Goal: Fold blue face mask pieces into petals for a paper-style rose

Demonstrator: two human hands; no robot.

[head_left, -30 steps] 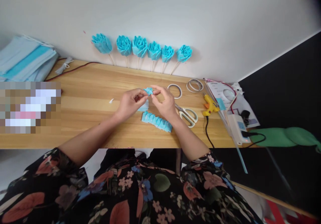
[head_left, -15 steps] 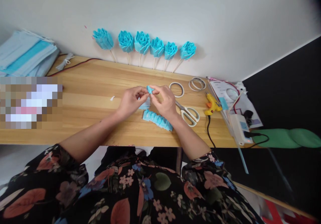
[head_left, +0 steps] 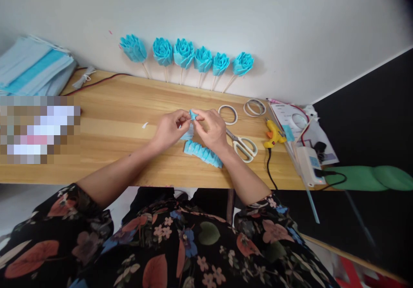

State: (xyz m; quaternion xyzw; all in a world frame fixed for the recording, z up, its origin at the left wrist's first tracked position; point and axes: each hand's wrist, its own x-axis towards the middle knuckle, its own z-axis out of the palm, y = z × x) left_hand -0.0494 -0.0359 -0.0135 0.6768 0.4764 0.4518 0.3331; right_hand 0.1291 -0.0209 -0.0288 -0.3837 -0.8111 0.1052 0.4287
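Holding a small blue piece in the fingertips of both hands, over the counter, to the left of the scissors and slightly farther back. Looks bright, matte and folded, small enough to be mostly covered by fingers, so impossible to make out in full outline.

With the left hand, pinching from the side away from the scissors: grip narrow, on the piece, thumb below forefinger. With the right hand, pinching from the scissors' side: grip equally narrow, on the same piece, thumb again below forefinger, back of the hand turned up. Reaching forward with both forearms, converging at the piece; passing with the right one just left of the scissors' handles and hiding the blade tips from view.

To the left of the scissors and slightly nearer the front edge, showing a row of petals, blue, pleated and overlapping. Farther left of the scissors, showing blue strips, partly hidden by the hands. Well beyond the scissors, showing six blue flowers.
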